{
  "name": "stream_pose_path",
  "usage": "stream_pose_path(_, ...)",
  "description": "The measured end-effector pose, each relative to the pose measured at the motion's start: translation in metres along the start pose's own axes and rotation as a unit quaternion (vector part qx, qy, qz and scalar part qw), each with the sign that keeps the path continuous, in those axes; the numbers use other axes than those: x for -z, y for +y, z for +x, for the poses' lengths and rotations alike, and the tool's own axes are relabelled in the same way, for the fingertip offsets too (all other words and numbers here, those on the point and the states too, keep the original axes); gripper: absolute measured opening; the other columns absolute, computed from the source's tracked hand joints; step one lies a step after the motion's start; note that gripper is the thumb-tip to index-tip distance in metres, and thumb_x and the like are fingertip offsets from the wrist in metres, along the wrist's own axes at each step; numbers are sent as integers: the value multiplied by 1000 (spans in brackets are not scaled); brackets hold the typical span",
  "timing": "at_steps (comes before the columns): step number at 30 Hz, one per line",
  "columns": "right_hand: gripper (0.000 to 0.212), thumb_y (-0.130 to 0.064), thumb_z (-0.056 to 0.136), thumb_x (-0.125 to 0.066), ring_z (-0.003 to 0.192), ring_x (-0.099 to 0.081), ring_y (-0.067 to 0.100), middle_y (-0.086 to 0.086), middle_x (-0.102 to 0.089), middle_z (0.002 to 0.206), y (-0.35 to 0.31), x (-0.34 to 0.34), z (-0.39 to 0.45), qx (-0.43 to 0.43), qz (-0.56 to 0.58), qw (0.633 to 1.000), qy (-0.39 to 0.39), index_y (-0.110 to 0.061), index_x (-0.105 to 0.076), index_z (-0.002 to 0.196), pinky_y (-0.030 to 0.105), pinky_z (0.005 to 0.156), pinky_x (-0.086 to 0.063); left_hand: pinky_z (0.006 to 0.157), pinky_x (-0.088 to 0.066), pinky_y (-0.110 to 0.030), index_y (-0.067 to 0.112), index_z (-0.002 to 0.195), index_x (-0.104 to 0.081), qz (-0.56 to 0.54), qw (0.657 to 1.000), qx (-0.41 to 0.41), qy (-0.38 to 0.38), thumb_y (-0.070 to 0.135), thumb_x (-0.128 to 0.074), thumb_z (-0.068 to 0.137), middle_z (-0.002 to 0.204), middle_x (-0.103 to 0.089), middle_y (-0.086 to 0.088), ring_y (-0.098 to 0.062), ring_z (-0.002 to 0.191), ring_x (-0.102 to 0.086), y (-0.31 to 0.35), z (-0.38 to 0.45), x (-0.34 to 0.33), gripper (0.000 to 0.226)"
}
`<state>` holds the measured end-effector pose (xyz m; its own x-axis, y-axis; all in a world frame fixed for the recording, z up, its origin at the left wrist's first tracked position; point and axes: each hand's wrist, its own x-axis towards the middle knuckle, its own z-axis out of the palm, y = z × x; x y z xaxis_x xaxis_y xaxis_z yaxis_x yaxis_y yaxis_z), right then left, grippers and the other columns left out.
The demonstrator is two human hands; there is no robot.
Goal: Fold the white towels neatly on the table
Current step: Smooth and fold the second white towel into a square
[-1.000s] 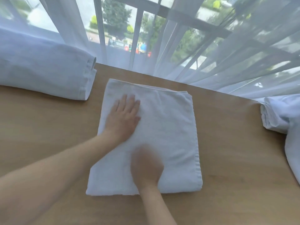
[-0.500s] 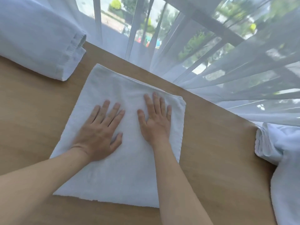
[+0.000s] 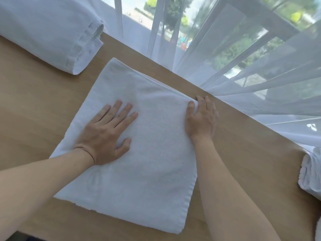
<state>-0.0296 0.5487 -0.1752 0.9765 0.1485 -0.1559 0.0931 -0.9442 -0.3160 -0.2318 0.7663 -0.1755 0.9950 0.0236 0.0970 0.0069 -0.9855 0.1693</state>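
A folded white towel [image 3: 147, 162] lies flat in the middle of the wooden table [image 3: 31, 105]. My left hand [image 3: 106, 134] presses flat on its left half with fingers spread. My right hand [image 3: 201, 119] sits at the towel's far right corner: the thumb lies on top of the cloth and the fingers reach past the edge, so whether it pinches the corner is unclear.
A stack of folded white towels [image 3: 48, 30] lies at the far left of the table. More white cloth [image 3: 311, 174] sits at the right edge. A sheer white curtain [image 3: 251, 75] hangs along the table's far edge, in front of a window.
My right hand slid from the towel's middle out to its far right corner. My left hand stayed pressed on the left half. The view shifted a little.
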Motion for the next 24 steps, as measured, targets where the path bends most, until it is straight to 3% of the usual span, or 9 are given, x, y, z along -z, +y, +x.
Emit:
stream_pose_path(4,57,-42,105,-30,154,-1,20,2,-12,167,-15,6,-25,17,-36,997,66,-17,-26,156,44,124,2,120,-27,-51,13,152,-40,-16,1000,5,-7,43,-42,90,160,-33,-10,-34,149,-28,1,0,3,69)
stream_pose_path(7,60,-41,103,-37,155,2,18,2,-13,167,-44,-4,-83,12,58,993,107,-15,-27,156,44,124,4,120,-26,-51,13,152,-40,-24,1000,2,-14,43,-41,90,160,-33,-10,-33,150,-27,0,1,2,69)
stream_pose_path(10,63,-45,101,-33,154,8,12,-2,-9,168,-73,-30,-162,-14,110,990,90,-18,-21,157,43,124,7,121,-23,-50,12,154,-36,-35,999,4,-18,43,-38,92,161,-31,-9,-31,151,-24,-1,-1,0,69)
stream_pose_path(13,67,-47,102,-29,154,11,14,-1,-4,169,-85,-55,-218,-41,54,996,60,-19,-11,160,48,123,8,123,-18,-45,8,156,-29,-66,997,37,-29,38,-34,94,163,-27,-10,-27,152,-22,-1,-1,5,69)
stream_pose_path(15,71,-52,101,-28,154,10,20,1,-1,168,-88,-63,-229,-57,-5,997,47,-17,-7,161,55,122,5,125,-14,-44,9,157,-25,-75,995,31,-56,36,-29,95,164,-21,-9,-27,153,-18,-1,-3,12,68)
stream_pose_path(19,76,-55,98,-32,155,-2,27,6,-11,168,-92,-69,-220,-61,-48,994,78,-16,-14,160,62,121,-3,126,-5,-44,22,160,-19,-47,984,-135,-104,36,-28,100,167,-11,-3,-23,155,-6,-11,-3,8,62)
stream_pose_path(24,77,-55,93,-40,154,-11,25,3,-21,166,-90,-72,-219,-66,-28,991,114,-19,-23,159,60,121,-6,124,7,-45,33,160,-6,-23,990,-68,-122,54,-21,96,168,4,5,-19,155,7,-29,37,3,69)
